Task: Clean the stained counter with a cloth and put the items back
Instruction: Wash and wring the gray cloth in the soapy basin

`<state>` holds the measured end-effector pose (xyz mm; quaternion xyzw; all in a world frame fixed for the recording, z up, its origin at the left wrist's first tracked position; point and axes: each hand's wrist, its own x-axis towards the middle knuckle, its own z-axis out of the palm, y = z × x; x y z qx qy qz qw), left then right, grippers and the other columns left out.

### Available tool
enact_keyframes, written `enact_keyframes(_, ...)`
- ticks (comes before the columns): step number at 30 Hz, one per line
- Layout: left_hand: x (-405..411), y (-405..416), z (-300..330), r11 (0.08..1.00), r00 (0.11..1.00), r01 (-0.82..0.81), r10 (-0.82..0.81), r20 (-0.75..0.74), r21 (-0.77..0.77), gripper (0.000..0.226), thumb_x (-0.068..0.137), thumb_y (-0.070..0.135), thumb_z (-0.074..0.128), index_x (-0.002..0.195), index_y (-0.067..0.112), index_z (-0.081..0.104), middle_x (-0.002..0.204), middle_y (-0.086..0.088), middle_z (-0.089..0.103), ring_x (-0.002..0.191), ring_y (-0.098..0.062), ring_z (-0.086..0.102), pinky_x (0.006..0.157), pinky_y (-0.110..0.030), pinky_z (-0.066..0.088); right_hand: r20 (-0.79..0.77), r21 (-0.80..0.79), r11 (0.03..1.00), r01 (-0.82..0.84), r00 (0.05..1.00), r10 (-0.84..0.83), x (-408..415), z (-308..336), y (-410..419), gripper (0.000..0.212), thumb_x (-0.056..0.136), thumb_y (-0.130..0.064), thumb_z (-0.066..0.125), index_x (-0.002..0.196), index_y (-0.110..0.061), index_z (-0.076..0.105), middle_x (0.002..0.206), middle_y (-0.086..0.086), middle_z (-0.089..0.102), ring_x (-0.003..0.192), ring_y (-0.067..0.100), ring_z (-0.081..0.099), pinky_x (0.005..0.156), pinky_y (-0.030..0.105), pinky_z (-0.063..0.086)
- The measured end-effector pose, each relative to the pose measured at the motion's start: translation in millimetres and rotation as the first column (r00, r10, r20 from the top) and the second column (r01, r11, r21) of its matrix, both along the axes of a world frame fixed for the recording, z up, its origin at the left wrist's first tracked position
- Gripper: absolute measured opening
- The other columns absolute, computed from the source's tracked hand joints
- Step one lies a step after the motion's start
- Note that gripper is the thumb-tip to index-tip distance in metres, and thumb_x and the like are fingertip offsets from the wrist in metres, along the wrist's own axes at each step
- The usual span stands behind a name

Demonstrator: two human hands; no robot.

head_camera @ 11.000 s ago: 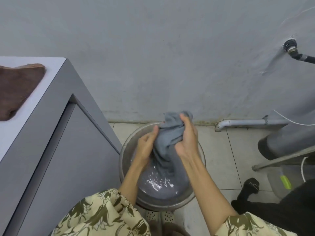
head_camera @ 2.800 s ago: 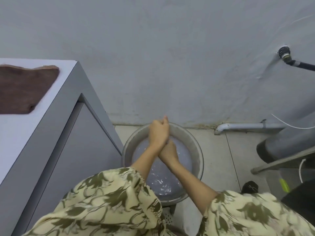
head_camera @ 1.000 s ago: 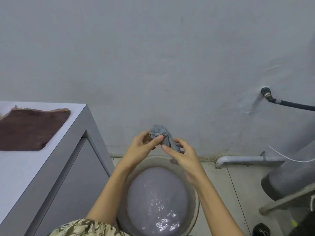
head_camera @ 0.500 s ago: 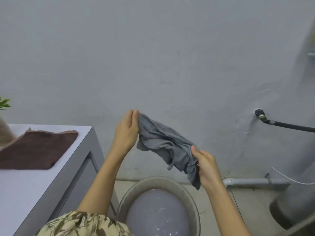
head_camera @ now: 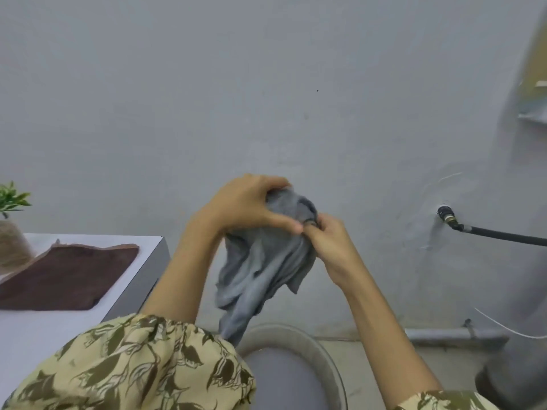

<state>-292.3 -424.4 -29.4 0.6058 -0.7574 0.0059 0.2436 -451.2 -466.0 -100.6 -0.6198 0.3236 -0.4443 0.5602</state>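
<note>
A damp grey cloth hangs in front of me, bunched at its top and trailing down toward the metal basin of water below. My left hand grips the bunched top of the cloth from the left, thumb across its front. My right hand pinches the cloth's right edge, close beside the left hand. The white counter stands at the left with a brown towel lying on it.
A potted plant wrapped in twine sits at the counter's far left. A tap with a black hose juts from the grey wall at right. A grey pipe runs along the floor, and a dark cylindrical object stands at lower right.
I wrung the cloth over the basin, lifted it and stretched it between both hands. My hands have now come together, bunching the cloth's top. The view has tilted upward.
</note>
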Motion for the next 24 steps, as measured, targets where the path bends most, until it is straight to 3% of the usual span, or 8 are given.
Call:
enact_keyframes(3, 32.0, 7.7, 2.7, 0.935, 0.95, -0.277, 0.231, 0.211, 0.222, 0.032, 0.066, 0.042, 0.079, 0.064, 0.022, 0.055, 0.061, 0.003, 0.055, 0.065, -0.018, 0.052, 0.055, -0.029, 0.038, 0.139, 0.08, 0.99, -0.114, 0.985, 0.102, -13.0, 6.9, -5.9, 0.013, 0.09, -0.008, 0.057, 0.09, -0.003, 0.069, 0.082, 0.008, 0.071, 0.076, 0.015, 0.066, 0.068, 0.026, 0.052)
enact_keyframes(6, 52.0, 2.9, -7.7, 0.915, 0.919, -0.393, 0.387, 0.077, 0.096, 0.009, 0.075, 0.016, 0.067, 0.075, 0.024, 0.067, 0.077, 0.001, 0.066, 0.079, -0.021, 0.06, 0.064, -0.029, 0.047, 0.21, 0.136, 0.966, -0.22, 0.959, 0.189, -14.9, 8.0, -3.1, 0.015, 0.086, -0.005, 0.06, 0.096, 0.001, 0.069, 0.086, 0.01, 0.072, 0.077, 0.016, 0.068, 0.07, 0.022, 0.055)
enact_keyframes(9, 53.3, -8.1, -34.0, 0.884, 0.787, -0.465, 0.386, -0.481, -0.052, 0.021, 0.08, 0.012, 0.065, 0.098, 0.021, 0.067, 0.1, 0.002, 0.065, 0.089, -0.017, 0.059, 0.075, -0.03, 0.048, 0.319, 0.221, 0.914, -0.341, 0.911, 0.263, -16.7, 7.7, 1.0, 0.03, 0.081, -0.012, 0.063, 0.108, 0.001, 0.066, 0.095, 0.011, 0.071, 0.085, 0.019, 0.067, 0.076, 0.025, 0.056)
enact_keyframes(11, 41.4, -12.5, -57.6, 0.88, 0.392, -0.464, 0.302, -0.869, 0.096, 0.037, 0.084, 0.029, 0.067, 0.117, 0.02, 0.053, 0.111, 0.001, 0.057, 0.095, -0.016, 0.056, 0.075, -0.028, 0.043, 0.419, 0.244, 0.89, -0.384, 0.87, 0.26, -19.4, 9.2, -0.2, 0.039, 0.083, -0.016, 0.061, 0.119, -0.001, 0.061, 0.111, 0.014, 0.067, 0.101, 0.023, 0.064, 0.089, 0.03, 0.053)
enact_keyframes(13, 28.8, -14.9, -88.2, 0.866, 0.031, -0.286, 0.436, -0.899, 0.41, 0.061, 0.085, 0.059, 0.053, 0.129, 0.019, 0.042, 0.119, -0.003, 0.051, 0.105, -0.025, 0.055, 0.081, -0.037, 0.043, 0.513, 0.246, 0.873, -0.421, 0.821, 0.251, -21.3, 10.6, -3.7, 0.041, 0.086, -0.019, 0.058, 0.124, -0.005, 0.058, 0.122, 0.014, 0.062, 0.114, 0.025, 0.059, 0.1, 0.035, 0.047)
enact_keyframes(16, 13.9, -10.0, -140.9, 0.681, 0.0, 0.269, 0.707, -0.707, 0.681, 0.121, 0.057, 0.096, 0.027, 0.132, 0.004, 0.044, 0.128, -0.016, 0.054, 0.119, -0.039, 0.05, 0.098, -0.055, 0.033, 0.596, 0.278, 0.841, -0.463, 0.77, 0.227, -20.0, 8.3, -9.4, 0.042, 0.087, -0.025, 0.055, 0.126, -0.01, 0.055, 0.12, 0.01, 0.062, 0.111, 0.021, 0.06, 0.099, 0.036, 0.046)
enact_keyframes(19, 3.9, -0.4, -166.6, 0.55, -0.046, 0.646, 0.72, -0.692, 0.53, 0.124, 0.054, 0.097, 0.028, 0.126, 0.0, 0.058, 0.126, -0.022, 0.058, 0.119, -0.038, 0.051, 0.112, -0.055, 0.023, 0.635, 0.323, 0.813, -0.485, 0.748, 0.193, -21.0, -0.2, -12.2, 0.043, 0.088, -0.024, 0.052, 0.129, -0.008, 0.051, 0.113, 0.008, 0.063, 0.105, 0.02, 0.062, 0.092, 0.034, 0.051)
enact_keyframes(24, 35.1, 12.0, -154.0, 0.709, -0.292, 0.673, 0.515, -0.806, 0.209, 0.075, 0.074, 0.059, 0.067, 0.125, 0.006, 0.059, 0.126, -0.019, 0.059, 0.115, -0.034, 0.058, 0.102, -0.047, 0.044, 0.628, 0.344, 0.835, -0.429, 0.766, 0.135, -36.6, -19.8, -19.5, 0.028, 0.087, -0.009, 0.05, 0.112, -0.006, 0.063, 0.106, 0.011, 0.069, 0.099, 0.021, 0.067, 0.08, 0.032, 0.056)
